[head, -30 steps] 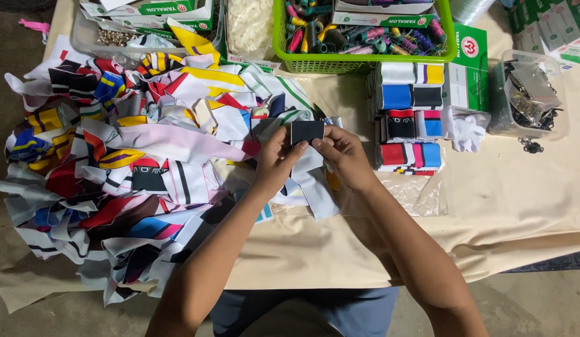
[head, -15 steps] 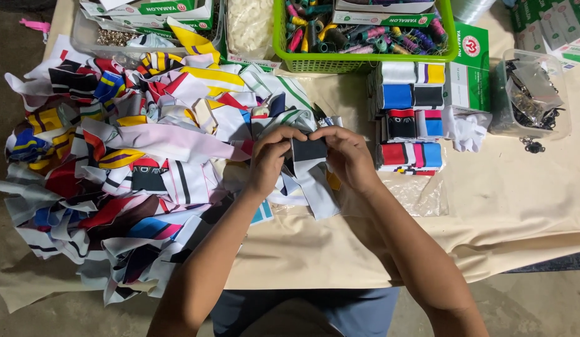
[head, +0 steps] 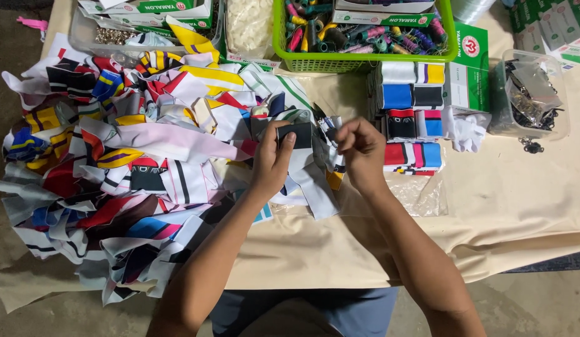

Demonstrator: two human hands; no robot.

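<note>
A table point(head: 521, 206) under a cream cloth filled the view. Over its left half sprawled the biggest thing on it — a heap of printed fabric strips point(head: 115, 162) in red, yellow, blue, black and white. At the far edge stood a green basket point(head: 365, 61) of thread spools, and to its right a clear plastic tub point(head: 528, 93) of dark metal bits. Nearer, right of centre, sat a stack of folded fabric pieces point(head: 411, 122) in white, blue, black and red. The left hand point(head: 272, 163) pinched a small black fabric piece point(head: 294, 133) at the heap's right edge, thumb laid on its lower rim. The right hand point(head: 361, 148) hovered just right of it — fingers curled in a loose fist; whether it gripped anything could not be told.
</note>
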